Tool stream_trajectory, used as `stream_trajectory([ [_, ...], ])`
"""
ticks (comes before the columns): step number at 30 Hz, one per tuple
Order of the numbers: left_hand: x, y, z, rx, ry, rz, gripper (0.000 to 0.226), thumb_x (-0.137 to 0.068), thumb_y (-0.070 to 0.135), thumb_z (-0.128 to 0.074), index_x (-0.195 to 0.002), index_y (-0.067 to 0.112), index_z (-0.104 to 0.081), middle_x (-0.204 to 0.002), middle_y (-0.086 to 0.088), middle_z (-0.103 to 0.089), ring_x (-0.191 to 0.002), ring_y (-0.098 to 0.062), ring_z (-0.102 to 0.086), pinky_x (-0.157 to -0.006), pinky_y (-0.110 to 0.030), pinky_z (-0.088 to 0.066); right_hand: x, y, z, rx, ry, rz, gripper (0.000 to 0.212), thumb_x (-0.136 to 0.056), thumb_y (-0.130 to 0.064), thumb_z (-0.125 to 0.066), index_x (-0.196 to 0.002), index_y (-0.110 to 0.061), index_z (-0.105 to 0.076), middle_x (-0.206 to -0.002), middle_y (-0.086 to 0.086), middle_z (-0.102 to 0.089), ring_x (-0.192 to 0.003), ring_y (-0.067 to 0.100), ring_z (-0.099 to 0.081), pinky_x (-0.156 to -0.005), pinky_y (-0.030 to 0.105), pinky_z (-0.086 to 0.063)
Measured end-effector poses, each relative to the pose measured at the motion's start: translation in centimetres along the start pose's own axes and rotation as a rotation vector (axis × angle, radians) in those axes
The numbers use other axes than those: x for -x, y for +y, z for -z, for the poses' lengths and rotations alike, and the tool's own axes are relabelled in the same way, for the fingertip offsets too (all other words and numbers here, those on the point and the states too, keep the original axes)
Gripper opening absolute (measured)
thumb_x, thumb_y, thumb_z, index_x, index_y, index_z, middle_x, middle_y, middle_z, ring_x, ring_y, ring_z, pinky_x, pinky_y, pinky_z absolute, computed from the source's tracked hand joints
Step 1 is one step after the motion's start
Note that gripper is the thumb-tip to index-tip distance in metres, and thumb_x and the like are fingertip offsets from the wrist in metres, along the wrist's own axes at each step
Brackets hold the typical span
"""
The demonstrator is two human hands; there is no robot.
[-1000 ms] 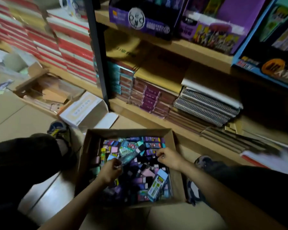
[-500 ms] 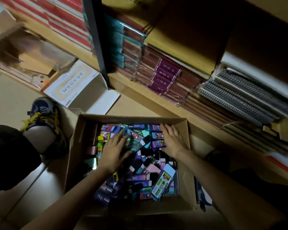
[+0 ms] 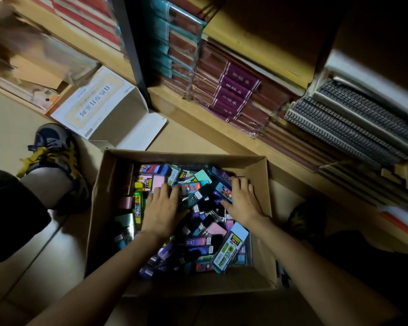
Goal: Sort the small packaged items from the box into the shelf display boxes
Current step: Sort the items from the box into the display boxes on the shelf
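An open cardboard box (image 3: 260, 165) sits on the floor in front of me, filled with several small packaged items (image 3: 198, 243) in purple, pink, teal and black. Both hands are inside it. My left hand (image 3: 161, 208) lies palm down on the pile left of centre, fingers straight and spread over the packs. My right hand (image 3: 242, 200) rests flat on the packs at the box's far right, fingers pointing to the shelf. A light-blue pack with a green and yellow label (image 3: 230, 249) leans near the box's right wall. The shelf display boxes are out of view.
A wooden shelf (image 3: 198, 118) runs behind the box, holding stacked maroon books (image 3: 233, 92), teal packs (image 3: 174, 50) and spiral notebooks (image 3: 349, 121). A black upright (image 3: 134, 50) divides it. A white open carton (image 3: 99, 104) lies at the left. My shoe (image 3: 54, 151) is beside the box.
The camera has tilted down and closer to the box. My left hand let go of a pack and flattened onto the pile; my right hand slid to the far right corner.
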State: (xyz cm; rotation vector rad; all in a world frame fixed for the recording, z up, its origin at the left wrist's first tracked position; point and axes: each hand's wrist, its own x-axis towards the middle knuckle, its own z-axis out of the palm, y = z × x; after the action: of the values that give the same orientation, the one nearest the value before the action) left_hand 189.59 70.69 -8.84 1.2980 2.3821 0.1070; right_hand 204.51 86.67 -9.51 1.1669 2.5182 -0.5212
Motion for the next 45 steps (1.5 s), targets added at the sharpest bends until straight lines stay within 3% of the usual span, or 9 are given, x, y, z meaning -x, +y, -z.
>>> stream_trajectory([
  [6,-2.4,0.2,0.5,0.047,-0.109,-0.04,0.074,-0.082,0.052,-0.061,-0.139,0.016,-0.029,-0.128,-0.008,-0.04,-0.118,-0.026,-0.041,-0.1,-0.036,-0.029,0.8,-1.0,0.0,-0.124,-0.027,-0.074,0.066,-0.087,-0.035,-0.063,-0.135,-0.007,-0.028,-0.136,0.014,-0.042,-0.121,0.028,-0.043,-0.1,0.035,-0.04],
  [11,-2.7,0.3,0.4,0.103,-0.16,0.061,0.068,-0.08,0.058,-0.06,-0.126,0.012,-0.039,-0.123,-0.01,-0.044,-0.117,-0.028,-0.044,-0.097,-0.04,-0.033,1.6,-1.7,0.0,-0.24,-0.016,-0.159,0.041,-0.089,-0.026,-0.058,-0.122,-0.012,-0.038,-0.115,0.012,-0.054,-0.092,0.03,-0.061,-0.073,0.035,-0.051],
  [22,-1.5,0.4,1.4,0.385,0.017,0.154,0.024,-0.089,0.025,-0.06,-0.098,0.008,-0.045,-0.105,-0.015,-0.054,-0.089,-0.031,-0.052,-0.074,-0.039,-0.042,3.8,-0.7,0.2,-0.935,0.029,-0.373,0.027,-0.087,-0.009,-0.062,-0.112,-0.008,-0.052,-0.104,0.01,-0.067,-0.093,0.024,-0.065,-0.084,0.039,-0.054],
  [26,-0.4,1.7,2.1,0.8,-0.076,0.237,0.026,-0.094,0.019,-0.055,-0.102,0.011,-0.031,-0.1,-0.01,-0.058,-0.086,-0.025,-0.056,-0.07,-0.033,-0.043,4.5,-1.7,1.2,-1.006,0.041,-0.286,0.023,-0.086,-0.008,-0.063,-0.107,-0.01,-0.054,-0.091,0.002,-0.064,-0.08,0.012,-0.062,-0.064,0.016,-0.048],
  [30,0.7,4.7,3.0,1.389,-0.22,0.399,0.022,-0.096,0.002,-0.045,-0.111,0.011,-0.031,-0.101,-0.014,-0.058,-0.08,-0.021,-0.06,-0.055,-0.022,-0.052,5.1,-4.0,2.9,-1.053,0.059,-0.188,0.02,-0.086,-0.008,-0.063,-0.103,-0.012,-0.053,-0.088,0.001,-0.062,-0.078,0.011,-0.06,-0.063,0.015,-0.047],
  [33,1.3,6.7,4.0,1.619,-0.216,0.458,0.025,-0.096,0.0,-0.04,-0.116,0.014,-0.036,-0.094,-0.01,-0.06,-0.07,-0.019,-0.065,-0.052,-0.032,-0.054,5.8,-5.9,4.2,-0.95,0.152,-0.136,0.022,-0.085,-0.012,-0.065,-0.101,-0.018,-0.051,-0.088,-0.008,-0.061,-0.077,0.005,-0.059,-0.061,0.008,-0.045],
  [37,1.9,7.9,6.3,1.804,-0.19,0.439,0.027,-0.096,0.007,-0.039,-0.121,0.017,-0.039,-0.089,-0.011,-0.064,-0.06,-0.015,-0.067,-0.048,-0.031,-0.052,7.4,-7.6,6.0,-0.858,0.224,-0.057,0.03,-0.087,-0.019,-0.062,-0.114,-0.02,-0.049,-0.108,0.002,-0.062,-0.095,0.014,-0.062,-0.08,0.033,-0.055],
  [41,2.5,8.3,8.4,1.833,-0.164,0.292,0.056,-0.089,0.049,-0.048,-0.128,0.011,-0.042,-0.12,-0.017,-0.059,-0.108,-0.029,-0.062,-0.093,-0.045,-0.049,9.1,-8.7,7.9,-0.824,0.3,0.051,0.044,-0.087,-0.014,-0.06,-0.129,-0.02,-0.045,-0.123,0.002,-0.052,-0.112,0.011,-0.052,-0.095,0.025,-0.046],
  [45,3.0,8.3,10.7,1.731,-0.094,0.207,0.054,-0.067,0.045,-0.07,-0.108,0.02,-0.046,-0.113,-0.013,-0.061,-0.101,-0.022,-0.065,-0.086,-0.036,-0.053,11.0,-9.2,9.4,-0.722,0.269,0.155,0.062,-0.09,-0.015,-0.055,-0.146,-0.017,-0.027,-0.135,0.001,-0.033,-0.124,0.013,-0.04,-0.104,0.028,-0.04],
])
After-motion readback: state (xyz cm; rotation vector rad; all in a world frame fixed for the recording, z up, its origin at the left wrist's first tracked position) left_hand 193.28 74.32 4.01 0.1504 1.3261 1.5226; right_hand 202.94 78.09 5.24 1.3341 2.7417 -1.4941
